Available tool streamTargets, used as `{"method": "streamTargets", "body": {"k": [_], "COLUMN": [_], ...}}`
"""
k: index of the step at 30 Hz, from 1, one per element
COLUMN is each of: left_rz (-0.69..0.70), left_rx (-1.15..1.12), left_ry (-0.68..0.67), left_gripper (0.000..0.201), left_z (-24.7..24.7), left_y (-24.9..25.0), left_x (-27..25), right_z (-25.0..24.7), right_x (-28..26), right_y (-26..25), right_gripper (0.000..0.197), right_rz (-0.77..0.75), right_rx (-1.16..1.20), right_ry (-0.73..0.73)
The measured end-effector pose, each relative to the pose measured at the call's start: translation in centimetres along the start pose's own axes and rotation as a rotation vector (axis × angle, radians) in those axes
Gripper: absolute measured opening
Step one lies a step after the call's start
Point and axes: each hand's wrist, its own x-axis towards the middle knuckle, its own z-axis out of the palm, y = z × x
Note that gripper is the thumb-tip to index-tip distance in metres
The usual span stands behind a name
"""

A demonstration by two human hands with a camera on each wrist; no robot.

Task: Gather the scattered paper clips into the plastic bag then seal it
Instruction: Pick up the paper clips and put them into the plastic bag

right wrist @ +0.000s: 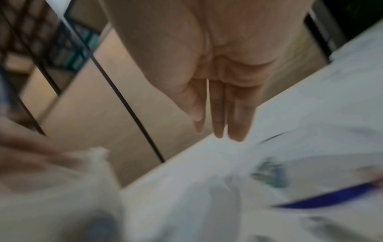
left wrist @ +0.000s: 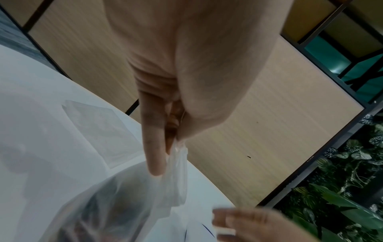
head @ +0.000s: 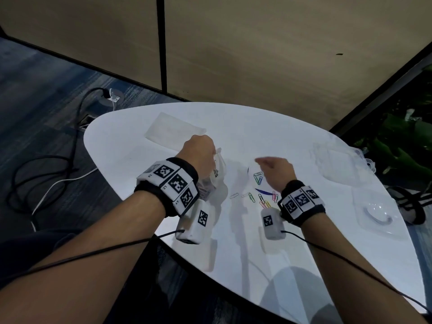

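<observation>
Crinkled clear plastic bag [left wrist: 174, 176] in left hand [head: 198, 148]; thin wire paper clips [head: 258, 178].

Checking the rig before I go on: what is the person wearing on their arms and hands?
Both forearms are bare, no sleeves or gloves. Each wrist carries a black band faced with white tiles printed with black square markers. Under each wrist hangs a white camera box, also bearing a marker; the right one is similar. A thin black cable runs back from each box along the forearm.
</observation>
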Motion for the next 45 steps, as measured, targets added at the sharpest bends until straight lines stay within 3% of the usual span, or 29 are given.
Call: {"method": "streamTargets", "body": {"k": [2,4,8,12,17,22,25,29,34,40,45], "left_rz": [-0.001,-0.01,-0.008,-0.002,0.0,-0.015,-0.018,-0.003,-0.002,0.012,0.032], "left_rx": [0.003,-0.018,-0.061,-0.072,-0.049,-0.052,-0.06,-0.044,-0.042,-0.015,0.021], "left_ry": [-0.003,0.008,0.01,0.021,0.026,0.039,0.045,0.048,0.034,0.011,-0.035], "left_gripper": [0.034,0.019,0.014,0.023,0.024,0.026,0.027,0.026,0.025,0.026,0.026], "left_z": [-0.1,0.0,0.2,0.5,0.6,0.8,1.0,1.0,1.3,1.6,2.4], "left_y": [-0.2,-0.5,-0.7,-0.6,-0.4,-0.5,-0.5,-0.5,-0.1,0.9,2.1], "left_x": [0.0,0.1,0.3,0.6,0.6,0.6,0.7,0.8,0.9,0.9,0.8], "right_z": [0.3,1.4,5.3,7.7,5.2,0.5,0.3,1.3,3.0,2.5,0.4], "right_x": [0.3,-0.3,-2.6,-4.9,-6.1,-4.7,-5.1,-5.1,-4.9,-4.0,-2.8], "right_y": [2.6,3.8,4.5,4.9,8.2,11.6,12.0,11.2,10.3,8.8,7.7], "right_gripper": [0.04,0.048,0.055,0.063,0.058,0.053,0.051,0.042,0.008,0.023,0.007], "right_rz": [0.092,0.089,-0.133,-0.437,-0.632,-0.33,-0.331,-0.336,-0.364,-0.223,0.0], "right_rx": [-0.303,-0.364,-0.519,-0.811,-0.996,-0.976,-0.823,-0.763,-0.813,-0.671,-0.335], "right_ry": [-0.103,-0.185,-0.259,-0.347,-0.257,-0.262,-0.274,-0.173,-0.103,-0.063,0.014]}}
